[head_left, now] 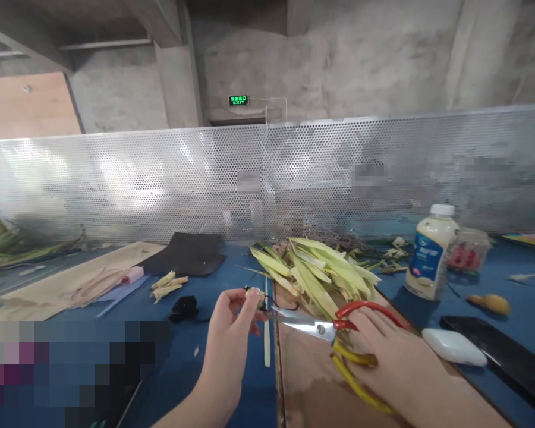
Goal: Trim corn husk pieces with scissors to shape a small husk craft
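I read this as a snipping step: left hand [234, 327] pinches a small bundle [255, 296], right hand [395, 351] grips scissors [320, 330], blades parted. Next move likely calls for steadying the bundle and closing the blades clear of skin. Bundle's above the surface [252, 395], just beside the scissor tips; can't tell if touching. Husks [316, 273] lie beyond, toward the far edge.

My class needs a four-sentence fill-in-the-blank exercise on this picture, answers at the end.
1. The right hand grips a pair of ____.
2. The handles in that hand are red and ____.
3. The bottle has a ____ cap.
4. The lit sign reads ____ in English.

Answers: scissors; yellow; white; EXIT.
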Tool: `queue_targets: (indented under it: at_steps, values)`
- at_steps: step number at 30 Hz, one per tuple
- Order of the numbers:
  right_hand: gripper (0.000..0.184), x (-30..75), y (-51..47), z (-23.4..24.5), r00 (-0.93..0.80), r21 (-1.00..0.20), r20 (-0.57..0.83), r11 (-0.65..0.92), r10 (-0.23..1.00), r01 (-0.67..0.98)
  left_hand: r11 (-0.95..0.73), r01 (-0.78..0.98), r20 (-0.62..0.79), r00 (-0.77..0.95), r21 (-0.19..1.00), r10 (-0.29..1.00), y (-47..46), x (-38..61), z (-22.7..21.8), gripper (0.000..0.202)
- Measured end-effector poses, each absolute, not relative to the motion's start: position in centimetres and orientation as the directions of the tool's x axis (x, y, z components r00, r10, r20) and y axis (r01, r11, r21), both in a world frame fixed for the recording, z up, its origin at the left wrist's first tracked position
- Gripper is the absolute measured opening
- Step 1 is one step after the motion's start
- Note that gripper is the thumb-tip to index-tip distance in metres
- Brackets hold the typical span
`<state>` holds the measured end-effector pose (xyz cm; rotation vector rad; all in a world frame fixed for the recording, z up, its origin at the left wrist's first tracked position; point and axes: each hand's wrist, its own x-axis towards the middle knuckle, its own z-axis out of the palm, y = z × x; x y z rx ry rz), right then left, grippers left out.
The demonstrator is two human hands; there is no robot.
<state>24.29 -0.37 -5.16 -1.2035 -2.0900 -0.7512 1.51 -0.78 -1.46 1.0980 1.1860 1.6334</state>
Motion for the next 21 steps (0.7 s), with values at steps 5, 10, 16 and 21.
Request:
queue_targets:
  at_steps: [5,10,16,21]
  values:
    - [0.020,24.41,-0.22,-5.51,-0.395,0.172,0.713,0.402,0.579,0.900,-0.214,-0.112,0.174,-0.290,0.970,0.941,-0.73,1.50,-1.60,0.031]
    - [0.018,24.27,-0.47,-5.32,-0.407,0.167,0.703,0.421,0.583,0.892,-0.183,-0.128,0.144,-0.267,0.975,0.953,-0.77,1.59,-1.53,0.028]
    - [0.019,24.34,-0.39,-5.64,-0.413,0.155,0.684,0.434,0.602,0.887,-0.168,-0.142,0.125,-0.267,0.976,0.956,-0.76,1.65,-1.49,0.029]
    - [0.020,24.40,-0.41,-5.89,-0.378,0.119,0.677,0.413,0.632,0.903,-0.182,-0.191,0.125,-0.279,0.964,0.952,-0.64,1.92,-1.34,0.028]
